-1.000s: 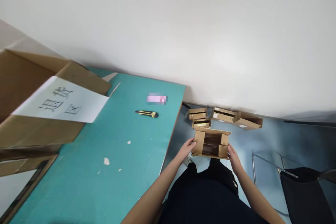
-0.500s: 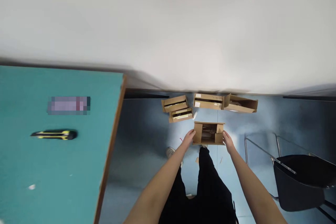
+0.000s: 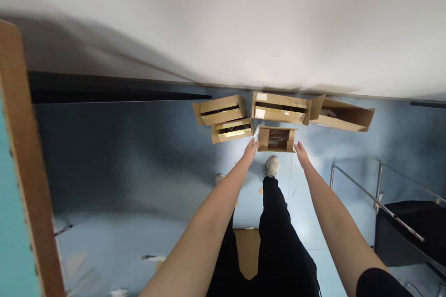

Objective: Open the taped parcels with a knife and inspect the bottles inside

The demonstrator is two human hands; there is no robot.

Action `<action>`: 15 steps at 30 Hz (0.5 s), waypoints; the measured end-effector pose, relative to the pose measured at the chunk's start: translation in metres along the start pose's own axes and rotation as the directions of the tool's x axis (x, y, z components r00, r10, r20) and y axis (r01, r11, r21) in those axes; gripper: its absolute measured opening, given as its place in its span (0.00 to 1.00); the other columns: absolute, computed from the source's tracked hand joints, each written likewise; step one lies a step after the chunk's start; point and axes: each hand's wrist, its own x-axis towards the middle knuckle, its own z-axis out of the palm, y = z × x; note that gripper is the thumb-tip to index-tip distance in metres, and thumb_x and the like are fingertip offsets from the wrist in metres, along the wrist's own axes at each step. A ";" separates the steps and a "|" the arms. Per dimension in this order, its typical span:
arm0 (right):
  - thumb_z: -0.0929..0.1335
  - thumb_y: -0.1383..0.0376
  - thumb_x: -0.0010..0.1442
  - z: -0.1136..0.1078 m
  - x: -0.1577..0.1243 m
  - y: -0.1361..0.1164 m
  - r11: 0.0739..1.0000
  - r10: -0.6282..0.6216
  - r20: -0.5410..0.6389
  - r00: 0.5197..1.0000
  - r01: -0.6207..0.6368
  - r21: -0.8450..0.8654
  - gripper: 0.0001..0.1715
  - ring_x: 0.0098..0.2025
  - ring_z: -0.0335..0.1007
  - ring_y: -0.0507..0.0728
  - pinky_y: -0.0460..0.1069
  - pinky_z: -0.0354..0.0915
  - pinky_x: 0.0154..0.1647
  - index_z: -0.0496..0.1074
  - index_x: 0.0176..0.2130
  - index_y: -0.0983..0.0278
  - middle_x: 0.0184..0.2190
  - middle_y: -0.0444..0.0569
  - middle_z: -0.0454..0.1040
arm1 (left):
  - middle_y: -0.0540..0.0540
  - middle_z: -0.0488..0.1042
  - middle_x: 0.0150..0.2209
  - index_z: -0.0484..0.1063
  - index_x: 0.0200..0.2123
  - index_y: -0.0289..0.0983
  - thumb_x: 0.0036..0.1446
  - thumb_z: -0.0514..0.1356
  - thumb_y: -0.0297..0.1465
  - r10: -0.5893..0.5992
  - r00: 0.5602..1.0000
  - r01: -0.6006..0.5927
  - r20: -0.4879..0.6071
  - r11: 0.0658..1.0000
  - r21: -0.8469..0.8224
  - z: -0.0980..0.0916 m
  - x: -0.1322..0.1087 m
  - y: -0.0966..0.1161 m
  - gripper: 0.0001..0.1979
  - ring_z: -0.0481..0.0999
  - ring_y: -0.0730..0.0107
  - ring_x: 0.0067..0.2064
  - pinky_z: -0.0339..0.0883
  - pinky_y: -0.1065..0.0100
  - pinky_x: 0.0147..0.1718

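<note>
A small open cardboard box (image 3: pixel 277 139) lies ahead of me on the blue floor, with dark packing visible inside. My left hand (image 3: pixel 250 152) is at its lower left corner, fingers near the cardboard and holding nothing. My right hand (image 3: pixel 302 154) is just off its lower right corner, also holding nothing. A white scrap (image 3: pixel 257 131) shows right above my left fingertips. Close behind stand several cardboard boxes: a flat one (image 3: pixel 221 110), a smaller one (image 3: pixel 232 131), a wide one (image 3: pixel 280 108), and an open-flapped one (image 3: pixel 343 115).
The wooden edge of a green-topped table (image 3: pixel 24 148) runs along the far left. A metal-framed black chair (image 3: pixel 397 227) stands at the right. A white wall (image 3: pixel 223 18) rises behind the boxes, and scraps lie on the floor at lower left.
The view has swung so the table slides out to the far left. The small box sits farther from me, and my hands have come away from its sides.
</note>
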 end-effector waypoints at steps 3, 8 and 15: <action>0.73 0.47 0.54 0.003 -0.001 0.001 0.998 0.057 0.002 0.998 -0.057 -0.038 0.46 0.70 0.55 0.65 0.57 0.48 0.71 0.65 0.66 0.63 0.68 0.54 0.61 | 0.35 0.47 0.73 0.50 0.71 0.30 0.64 0.59 0.38 -0.034 0.999 0.034 -0.020 0.999 0.001 -0.005 0.001 -0.004 0.37 0.47 0.55 0.73 0.43 0.64 0.68; 0.71 0.43 0.55 0.012 -0.016 0.002 0.991 0.127 0.017 0.992 -0.126 -0.043 0.46 0.69 0.57 0.66 0.62 0.55 0.68 0.64 0.66 0.56 0.68 0.52 0.62 | 0.38 0.48 0.73 0.51 0.71 0.36 0.64 0.58 0.41 -0.078 0.997 0.078 -0.005 0.997 -0.009 -0.004 -0.016 -0.016 0.37 0.48 0.54 0.73 0.45 0.62 0.68; 0.68 0.43 0.57 0.021 -0.029 -0.002 0.995 0.098 0.019 0.995 -0.098 0.010 0.44 0.68 0.59 0.65 0.63 0.58 0.66 0.62 0.67 0.54 0.68 0.51 0.62 | 0.40 0.52 0.72 0.55 0.69 0.38 0.64 0.58 0.42 -0.090 0.996 0.091 0.023 0.995 -0.032 0.002 -0.040 -0.026 0.35 0.51 0.55 0.72 0.48 0.59 0.68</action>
